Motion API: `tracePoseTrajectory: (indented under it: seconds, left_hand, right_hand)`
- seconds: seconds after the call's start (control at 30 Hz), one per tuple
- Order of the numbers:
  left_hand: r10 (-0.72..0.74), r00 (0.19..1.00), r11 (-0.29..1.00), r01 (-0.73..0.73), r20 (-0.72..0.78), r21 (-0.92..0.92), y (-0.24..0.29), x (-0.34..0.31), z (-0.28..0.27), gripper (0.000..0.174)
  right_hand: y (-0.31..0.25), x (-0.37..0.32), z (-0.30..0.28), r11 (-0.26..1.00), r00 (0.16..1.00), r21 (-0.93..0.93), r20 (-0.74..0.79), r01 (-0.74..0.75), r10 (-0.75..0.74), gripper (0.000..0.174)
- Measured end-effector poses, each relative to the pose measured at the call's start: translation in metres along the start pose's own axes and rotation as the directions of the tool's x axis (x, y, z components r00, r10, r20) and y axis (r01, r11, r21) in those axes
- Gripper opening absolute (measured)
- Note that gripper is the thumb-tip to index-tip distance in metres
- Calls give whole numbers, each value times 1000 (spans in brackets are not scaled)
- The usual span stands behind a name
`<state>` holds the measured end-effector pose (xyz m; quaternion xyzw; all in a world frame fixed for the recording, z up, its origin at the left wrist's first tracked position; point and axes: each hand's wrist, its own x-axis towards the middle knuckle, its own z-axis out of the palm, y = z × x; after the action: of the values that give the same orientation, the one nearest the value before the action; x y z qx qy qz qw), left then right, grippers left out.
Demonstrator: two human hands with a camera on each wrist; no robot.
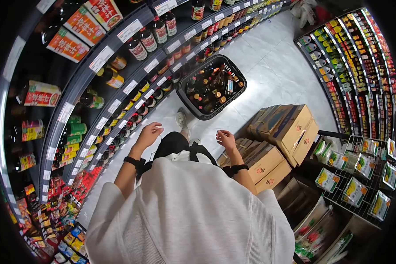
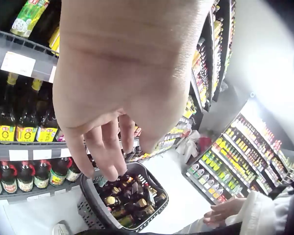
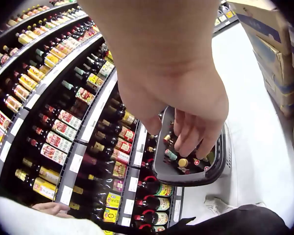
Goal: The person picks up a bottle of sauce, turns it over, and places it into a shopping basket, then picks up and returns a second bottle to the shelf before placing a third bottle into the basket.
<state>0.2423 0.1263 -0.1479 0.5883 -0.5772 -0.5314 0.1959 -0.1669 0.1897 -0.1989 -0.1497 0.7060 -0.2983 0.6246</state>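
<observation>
Left hand (image 1: 148, 133) and right hand (image 1: 226, 139), both empty, fingers relaxed, above one black basket (image 1: 185, 104) on the floor (image 1: 268, 70). Long axis seemingly parallel to the shelves (image 1: 102, 58); crammed with upright bottles (image 1: 211, 88), uncountable.

1. Two hands: the left hand (image 1: 148, 134) and the right hand (image 1: 226, 140), each empty with loose fingers.
2. Two black wristbands (image 1: 132, 161), one on each wrist.
3. One black plastic shopping basket (image 1: 185, 103) on the floor.
4. The dark bottles in the basket (image 1: 211, 88) are too crowded to count.
5. At least four brown cardboard boxes (image 1: 290, 127), stacked together.
6. Four dark glass bottles with red-and-white labels (image 1: 148, 40) in one row on an upper shelf.
7. Three flat orange-red cartons (image 1: 68, 44) on the top shelf.
8. One white wire rack (image 1: 339, 200), hung with at least eight green-and-yellow packets (image 1: 354, 191).
9. One white shoe (image 1: 181, 118).
</observation>
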Motion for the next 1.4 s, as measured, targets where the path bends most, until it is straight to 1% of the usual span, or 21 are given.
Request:
tracePoseTrajectory:
  seconds: [0.1, 0.2, 0.33, 0.4, 0.47, 0.57, 0.6, 0.67, 0.73, 0.77, 0.8, 0.87, 0.9, 0.97, 1.0, 1.07, 1.1, 1.2, 1.23, 1.37, 1.4]
  left_hand:
    - [-17, 999, 999, 16, -51, -33, 5, 32, 9, 30]
    - [-52, 998, 997, 49, -34, -60, 5, 75, 22, 29]
    - [13, 998, 998, -17, 64, 64, 20, 142, 38, 29]
    - [-2, 992, 991, -15, 125, 132, 29, 168, 49, 29]
    - [16, 986, 988, -41, 169, 148, 28, 207, 61, 30]
    - [36, 983, 978, -73, 182, 197, 11, 255, 93, 29]
    - [-16, 980, 971, -32, 196, 238, -1, 269, 105, 30]
    - [-117, 970, 947, 45, 213, 318, -30, 300, 133, 31]
    - [-253, 940, 942, 185, 229, 281, -73, 330, 165, 40]
    - [-324, 915, 929, 259, 239, 264, -93, 342, 179, 44]
    - [-466, 859, 882, 432, 214, 187, -103, 351, 193, 51]
    - [-711, 678, 692, 722, 187, 14, -110, 378, 220, 65]
    - [-740, 657, 652, 754, 144, -85, -120, 390, 235, 72]
    - [-771, 628, 596, 769, 101, -231, -134, 406, 254, 81]
    - [-752, 639, 597, 764, 160, -246, -124, 412, 254, 86]
    - [-787, 600, 534, 780, 146, -327, -142, 423, 270, 81]
    - [-793, 595, 530, 779, 132, -335, -147, 426, 278, 70]
    - [-806, 574, 476, 773, 144, -419, -155, 431, 291, 57]
    - [-798, 595, 503, 744, 93, -441, -155, 432, 292, 49]
    - [-770, 622, 546, 759, 144, -355, -138, 431, 271, 52]
    - [-783, 615, 561, 765, 98, -317, -129, 431, 264, 51]
  right_hand:
    - [-13, 24, 1, 995, 1000, -98, -18, -17, 15, 42]
    - [-25, 50, -6, 953, 1000, -304, -24, 2, -9, 43]
    - [-32, 99, -12, 884, 987, -462, -95, 73, -131, 49]
    - [-35, 122, -9, 877, 983, -475, -120, 64, -137, 43]
    - [-27, 143, -5, 842, 977, -523, -76, 133, -201, 34]
    - [-10, 160, 8, 930, 984, -328, -9, 164, -177, 24]
    - [-8, 160, 15, 955, 990, -264, -10, 135, -142, 19]
    - [21, 173, 14, 953, 998, -298, 19, 58, -55, 19]
    - [32, 172, 15, 997, 996, -1, 38, -81, 81, 18]
    - [30, 167, 15, 976, 987, 147, 60, -157, 150, 18]
    - [22, 157, 13, 960, 985, 218, 42, -174, 168, 17]
    - [2, 147, 6, 918, 979, 349, 4, -190, 202, 16]
    - [11, 146, -3, 924, 983, 343, -10, -169, 183, 20]
    - [15, 141, -19, 922, 971, 321, -32, -216, 239, 20]
    - [18, 140, -27, 921, 964, 312, -46, -235, 262, 21]
    - [35, 142, -43, 906, 952, 327, -49, -270, 301, 21]
    - [39, 145, -49, 901, 949, 334, -52, -277, 311, 21]
    - [43, 154, -63, 903, 947, 325, -62, -279, 315, 20]
    - [41, 156, -66, 911, 954, 318, -61, -261, 294, 20]
    - [19, 164, -71, 931, 968, 292, -53, -220, 245, 22]
    - [9, 166, -71, 940, 973, 279, -56, -198, 222, 22]
